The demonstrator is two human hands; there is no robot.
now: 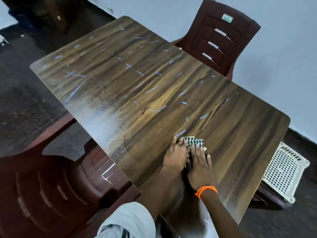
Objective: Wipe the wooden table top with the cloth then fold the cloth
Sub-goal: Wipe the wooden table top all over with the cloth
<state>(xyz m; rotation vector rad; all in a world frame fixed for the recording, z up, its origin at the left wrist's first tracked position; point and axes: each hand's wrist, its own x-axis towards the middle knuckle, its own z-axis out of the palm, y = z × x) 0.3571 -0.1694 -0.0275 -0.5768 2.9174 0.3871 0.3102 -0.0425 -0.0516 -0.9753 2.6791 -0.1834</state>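
the checked cloth (pixel 194 142) is pressed flat against the wooden table top (pixel 137 86), near its right-hand end and toward the person's edge. it is covered by both hands laid side by side: the left hand (pixel 175 157) and the right hand (pixel 199 166), fingers straight and flat, nothing gripped. only the cloth's far part is seen beyond the fingertips. an orange band (pixel 205 190) is worn on the right wrist.

Both hands flat side by side on checked cloth (pixel 194 142), left hand (pixel 176 156), right hand (pixel 199 166), pressing it onto wooden surface (pixel 137 79). Orange band (pixel 205 191) on right wrist. Brown chair (pixel 221 38) far side, white basket (pixel 284 170) off to right.
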